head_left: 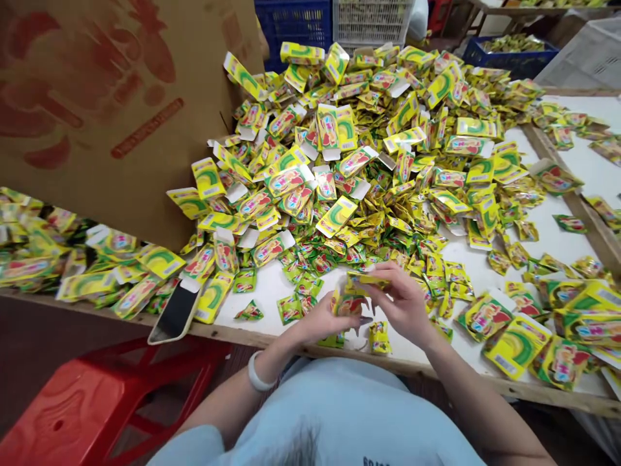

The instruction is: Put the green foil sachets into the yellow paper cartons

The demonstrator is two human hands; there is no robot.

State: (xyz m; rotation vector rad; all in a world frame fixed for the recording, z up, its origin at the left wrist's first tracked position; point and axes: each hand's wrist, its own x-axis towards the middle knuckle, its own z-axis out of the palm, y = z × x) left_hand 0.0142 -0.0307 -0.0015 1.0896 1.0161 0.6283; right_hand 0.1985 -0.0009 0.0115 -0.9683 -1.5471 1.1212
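Note:
My left hand (pixel 326 321) and my right hand (pixel 403 303) meet over the near edge of the white table (pixel 548 239). Together they hold a small yellow-green carton (pixel 356 290), left fingers closed around its lower part, right fingers pinching its top. Small yellow sachets (pixel 378 338) lie on the table just under my hands. Behind them a big heap of yellow-green cartons and sachets (pixel 369 149) covers the table.
A large brown cardboard box (pixel 111 110) stands at the left. A phone (pixel 175 312) lies at the table's near edge, above a red plastic stool (pixel 92 401). Blue and white crates (pixel 339 19) stand at the back. More filled cartons (pixel 528 336) lie at the right.

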